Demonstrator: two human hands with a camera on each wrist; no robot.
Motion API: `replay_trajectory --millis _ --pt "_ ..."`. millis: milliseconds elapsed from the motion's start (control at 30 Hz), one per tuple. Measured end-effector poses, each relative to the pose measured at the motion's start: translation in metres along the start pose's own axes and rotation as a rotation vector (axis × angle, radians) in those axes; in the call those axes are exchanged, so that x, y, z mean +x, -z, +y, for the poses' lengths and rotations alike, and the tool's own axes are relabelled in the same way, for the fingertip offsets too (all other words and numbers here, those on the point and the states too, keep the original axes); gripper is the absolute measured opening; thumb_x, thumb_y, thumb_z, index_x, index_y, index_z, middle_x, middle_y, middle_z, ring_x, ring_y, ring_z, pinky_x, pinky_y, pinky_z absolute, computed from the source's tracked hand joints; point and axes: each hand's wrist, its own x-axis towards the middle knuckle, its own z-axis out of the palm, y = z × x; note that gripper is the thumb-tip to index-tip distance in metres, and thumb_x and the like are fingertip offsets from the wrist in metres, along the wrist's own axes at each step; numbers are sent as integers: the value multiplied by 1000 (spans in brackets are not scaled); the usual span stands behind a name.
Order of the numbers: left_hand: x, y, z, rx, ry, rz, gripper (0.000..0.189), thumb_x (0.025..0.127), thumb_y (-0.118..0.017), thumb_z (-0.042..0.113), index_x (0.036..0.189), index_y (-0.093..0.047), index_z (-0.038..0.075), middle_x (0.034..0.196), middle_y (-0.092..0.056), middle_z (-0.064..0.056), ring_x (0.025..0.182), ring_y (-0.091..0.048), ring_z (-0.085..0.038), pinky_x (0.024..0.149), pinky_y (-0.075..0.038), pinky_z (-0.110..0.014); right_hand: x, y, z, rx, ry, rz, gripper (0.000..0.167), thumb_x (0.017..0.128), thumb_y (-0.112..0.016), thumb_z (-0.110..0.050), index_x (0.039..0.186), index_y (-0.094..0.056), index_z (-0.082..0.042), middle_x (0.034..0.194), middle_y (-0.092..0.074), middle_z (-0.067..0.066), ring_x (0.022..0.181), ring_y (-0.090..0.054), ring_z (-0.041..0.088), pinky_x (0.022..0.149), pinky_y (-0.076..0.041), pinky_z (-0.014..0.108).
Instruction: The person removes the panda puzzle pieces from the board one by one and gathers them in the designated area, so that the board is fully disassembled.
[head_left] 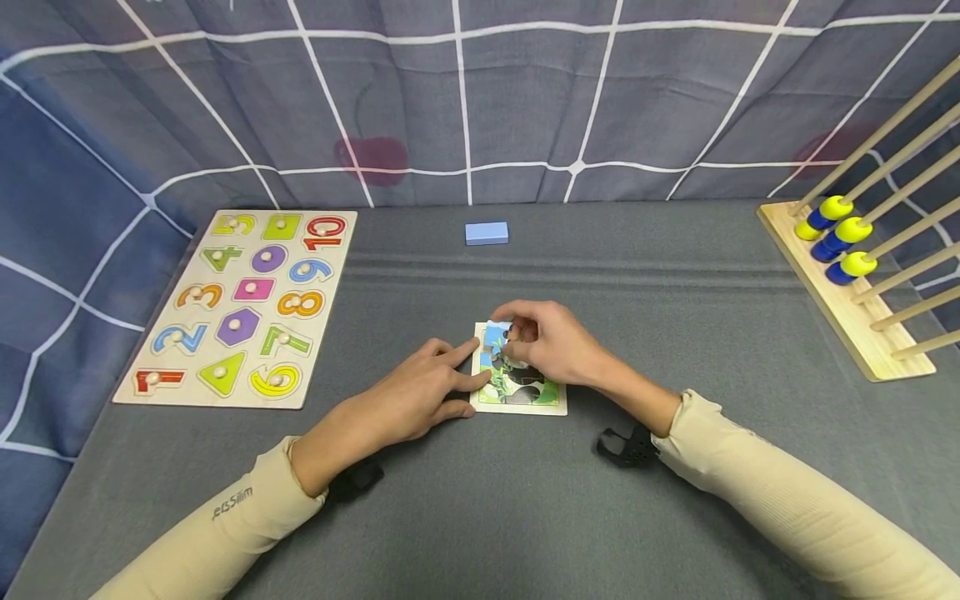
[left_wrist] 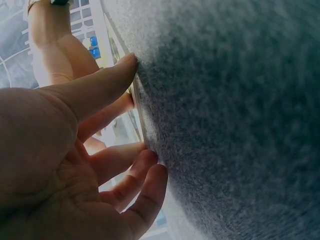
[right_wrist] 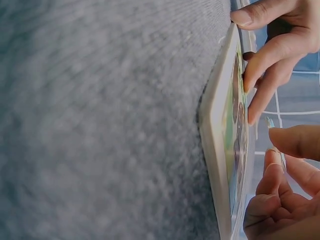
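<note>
A small jigsaw puzzle board [head_left: 528, 409] with a panda picture on green and blue lies flat on the grey table. My left hand [head_left: 408, 390] rests at its left side, with extended fingers touching the border and the thumb at the lower left corner. Over the upper part of the picture, my right hand [head_left: 553, 343] pinches a thin puzzle piece [right_wrist: 270, 122] between thumb and fingers. The right wrist view shows this piece raised above the board's surface. Some of the picture is hidden under the right hand.
On the left lies a wooden number-and-shape peg board [head_left: 281, 392]. A blue block [head_left: 486, 234] sits behind the puzzle. At the right stands a wooden bead rack [head_left: 855, 308] with tall rods and yellow and blue beads. A checked cloth [head_left: 517, 100] hangs behind the table.
</note>
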Motion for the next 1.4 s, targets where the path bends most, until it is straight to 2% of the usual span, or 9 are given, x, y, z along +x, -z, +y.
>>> replay_trajectory --millis 500,1033,1200,1400 --pt "1 0 1 -2 12 -19 47 90 -73 27 135 -63 13 154 -33 -22 115 -48 -32 96 -42 -45 -17 21 8 80 -46 33 33 84 -68 4 117 -67 2 81 -63 5 64 -52 18 58 -40 26" --pt "1 1 0 12 -22 12 47 90 -73 27 133 -64 12 151 -37 -24 116 -49 -34 98 -40 -45 -47 60 29 47 -88 45 30 85 -68 6 115 -67 2 82 -61 9 67 -53 16 59 -42 23" --pt "0 0 0 8 -22 14 47 90 -73 26 134 -64 12 152 -36 -24 116 -49 -33 98 -40 -44 -55 67 36 9 -111 43 30 84 -68 7 114 -66 2 81 -61 9 66 -52 15 59 -42 23" --pt "1 1 0 15 -23 15 47 90 -73 26 134 -64 12 151 -37 -24 116 -49 -34 98 -40 -44 -61 71 35 -112 -91 47 29 85 -67 7 114 -67 1 80 -60 5 63 -49 14 57 -40 25"
